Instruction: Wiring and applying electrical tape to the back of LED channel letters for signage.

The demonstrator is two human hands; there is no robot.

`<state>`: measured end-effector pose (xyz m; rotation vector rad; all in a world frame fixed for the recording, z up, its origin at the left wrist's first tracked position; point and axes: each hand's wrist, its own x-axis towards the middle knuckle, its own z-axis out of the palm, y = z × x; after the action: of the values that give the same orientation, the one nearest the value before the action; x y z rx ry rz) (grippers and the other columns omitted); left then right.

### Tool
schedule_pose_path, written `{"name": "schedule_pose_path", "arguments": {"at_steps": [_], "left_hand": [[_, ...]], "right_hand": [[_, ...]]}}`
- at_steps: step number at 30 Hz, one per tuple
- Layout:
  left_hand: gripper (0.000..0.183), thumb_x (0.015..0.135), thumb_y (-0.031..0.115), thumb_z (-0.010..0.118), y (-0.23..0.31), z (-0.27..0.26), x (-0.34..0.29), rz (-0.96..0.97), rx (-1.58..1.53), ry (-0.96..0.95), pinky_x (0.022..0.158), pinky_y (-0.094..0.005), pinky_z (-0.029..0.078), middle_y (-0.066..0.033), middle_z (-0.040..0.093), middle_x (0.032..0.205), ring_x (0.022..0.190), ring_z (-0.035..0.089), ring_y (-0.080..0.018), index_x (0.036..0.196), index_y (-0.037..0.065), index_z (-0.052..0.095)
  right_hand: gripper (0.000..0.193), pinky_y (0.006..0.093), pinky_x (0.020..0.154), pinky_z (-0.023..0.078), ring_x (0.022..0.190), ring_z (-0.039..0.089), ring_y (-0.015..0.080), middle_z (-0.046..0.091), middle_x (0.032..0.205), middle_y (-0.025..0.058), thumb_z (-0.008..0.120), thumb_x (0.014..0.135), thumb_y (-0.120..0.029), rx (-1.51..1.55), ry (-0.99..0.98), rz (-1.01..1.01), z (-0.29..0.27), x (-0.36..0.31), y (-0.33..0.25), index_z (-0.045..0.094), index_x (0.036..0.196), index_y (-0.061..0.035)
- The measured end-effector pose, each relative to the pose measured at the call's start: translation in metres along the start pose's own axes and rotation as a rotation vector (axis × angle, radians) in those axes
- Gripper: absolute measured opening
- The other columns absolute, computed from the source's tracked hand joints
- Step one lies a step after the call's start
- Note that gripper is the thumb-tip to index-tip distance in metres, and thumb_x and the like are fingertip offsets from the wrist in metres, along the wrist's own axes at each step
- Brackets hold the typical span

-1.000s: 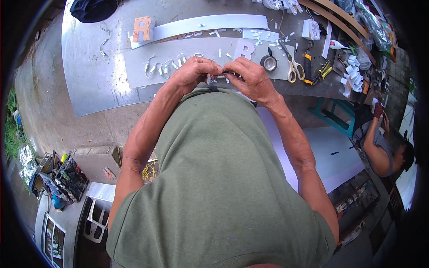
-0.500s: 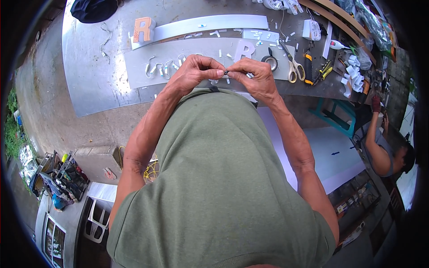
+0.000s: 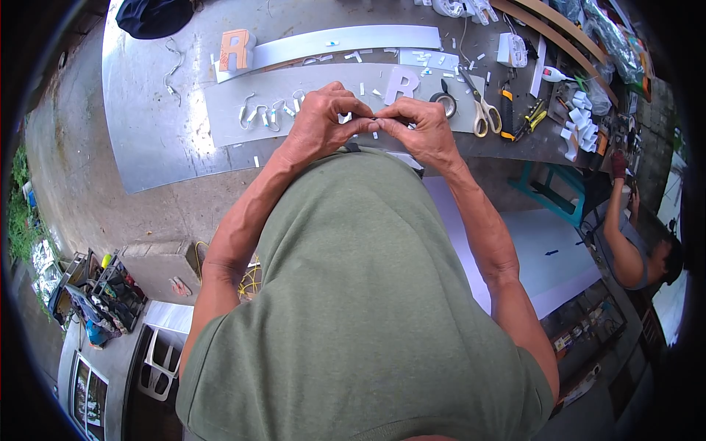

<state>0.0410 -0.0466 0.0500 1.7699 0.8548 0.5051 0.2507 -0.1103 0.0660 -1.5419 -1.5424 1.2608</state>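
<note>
My left hand (image 3: 323, 121) and my right hand (image 3: 421, 128) meet fingertip to fingertip over the near edge of the metal table. Pinched between them is a small black piece (image 3: 376, 119), mostly covered by my fingers, so its kind is unclear. Left of my left hand, a wired string of small white LED modules (image 3: 263, 116) lies on a translucent sheet (image 3: 309, 79). A white letter R (image 3: 401, 84) lies just beyond my right hand. Beside it sits a roll of black tape (image 3: 446, 103), then scissors (image 3: 482, 117) with pale handles.
An orange-faced letter R block (image 3: 236, 51) and a long white strip (image 3: 353, 40) lie farther back. A yellow-black cutter (image 3: 507, 114), pliers (image 3: 532, 120) and white curled offcuts (image 3: 583, 126) are at the right. Beyond a teal stool (image 3: 548, 192), another person (image 3: 625, 242) works.
My left hand has shifted slightly right and turned, its fingers now closer to my right fingertips. The black piece is more hidden. My right hand has barely moved.
</note>
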Motion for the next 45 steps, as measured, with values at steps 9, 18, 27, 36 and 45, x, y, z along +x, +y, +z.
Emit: {"name": "schedule_pose_path", "arguments": {"at_steps": [9,18,27,36,45], "left_hand": [[0.022,0.08,0.026,0.085,-0.004,-0.001,-0.002,-0.119,-0.127,-0.033,0.063,-0.0303,0.045,-0.0038,0.07,0.076,0.07,0.055,-0.0132,0.093,0.009,0.081],[0.024,0.081,0.028,0.084,-0.005,0.0,-0.005,-0.295,-0.265,-0.06,0.064,-0.0311,0.043,-0.0029,0.063,0.072,0.068,0.053,-0.012,0.093,0.007,0.081],[0.012,0.08,0.012,0.08,-0.003,0.002,-0.003,0.037,-0.063,-0.048,0.069,-0.0351,0.048,-0.0072,0.071,0.077,0.075,0.059,-0.0197,0.088,0.003,0.077],[0.012,0.078,0.008,0.081,-0.004,0.002,-0.001,0.057,-0.065,-0.072,0.071,-0.0354,0.048,-0.0068,0.072,0.082,0.077,0.06,-0.021,0.088,0.003,0.076],[0.018,0.084,0.019,0.082,-0.017,-0.012,0.005,-0.393,-0.406,-0.279,0.075,-0.031,0.049,-0.0049,0.072,0.083,0.079,0.063,-0.0125,0.09,0.003,0.077]], "right_hand": [[0.013,0.0304,0.065,0.053,0.07,0.068,0.0165,0.073,0.082,0.0092,0.078,0.083,-0.008,-0.077,-0.022,-0.064,-0.002,0.0,0.002,0.077,0.095,-0.0022],[0.012,0.0331,0.066,0.053,0.071,0.068,0.0207,0.071,0.082,0.0097,0.077,0.083,-0.006,-0.136,-0.058,-0.152,-0.003,0.002,-0.001,0.073,0.093,-0.0017],[0.014,0.0303,0.058,0.045,0.061,0.055,0.0119,0.065,0.072,0.0062,0.075,0.087,-0.012,-0.029,-0.1,-0.015,-0.001,-0.002,0.005,0.071,0.091,0.0007],[0.014,0.0294,0.056,0.044,0.06,0.053,0.0104,0.064,0.07,0.0049,0.074,0.086,-0.012,0.039,-0.114,0.151,-0.004,-0.003,0.002,0.07,0.09,0.0006],[0.009,0.0348,0.063,0.051,0.066,0.065,0.0207,0.069,0.078,0.0096,0.072,0.083,-0.006,-0.067,-0.077,-0.045,0.002,0.007,-0.006,0.068,0.087,0.001]]}}
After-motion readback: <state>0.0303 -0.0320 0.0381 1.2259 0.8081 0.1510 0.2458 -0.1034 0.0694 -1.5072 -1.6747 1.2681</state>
